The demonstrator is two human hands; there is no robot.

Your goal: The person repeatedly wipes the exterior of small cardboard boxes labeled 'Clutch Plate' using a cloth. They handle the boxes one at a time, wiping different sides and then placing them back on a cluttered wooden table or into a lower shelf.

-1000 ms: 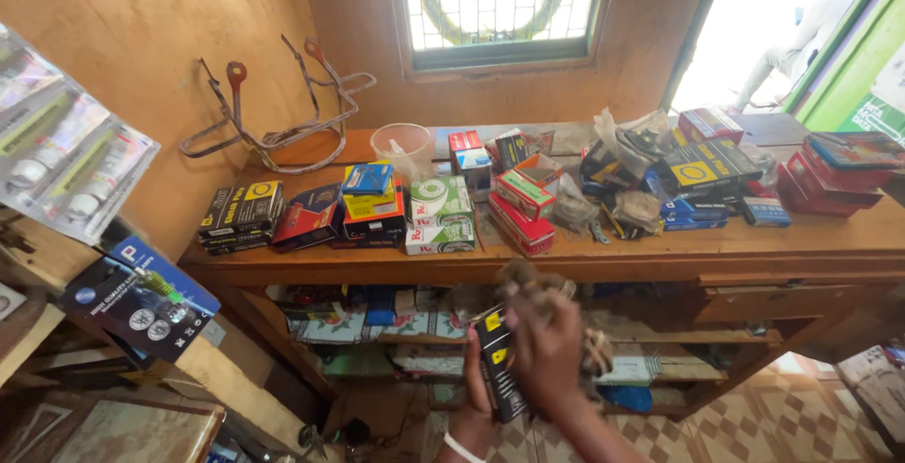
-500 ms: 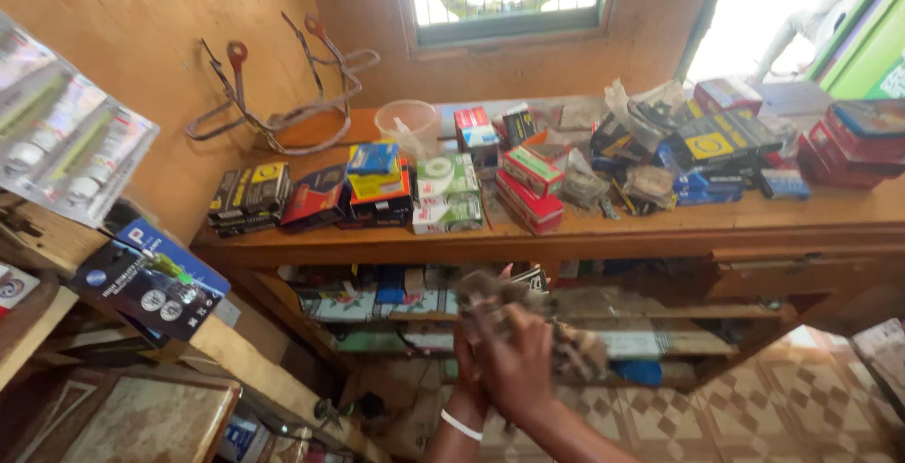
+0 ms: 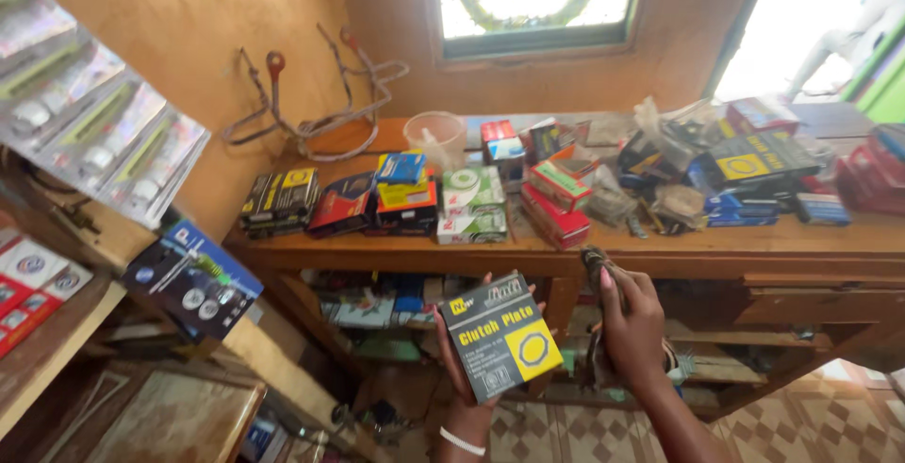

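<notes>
Left hand (image 3: 464, 369) closed around flat grey-and-yellow cardboard box (image 3: 501, 334), right hand (image 3: 630, 326) gripping dark metal part (image 3: 596, 265), both lifted clear of wooden table (image 3: 660, 241), nothing set down yet.

Both hands (image 3: 471, 369) (image 3: 633, 326) raised, fingers curled.

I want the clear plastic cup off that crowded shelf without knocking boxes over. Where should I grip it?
Probably take the cup by its open rim from above and in front. It stands upright with the wall behind, a red box close on its right and a blue box before it, so its sides are crowded.
</notes>
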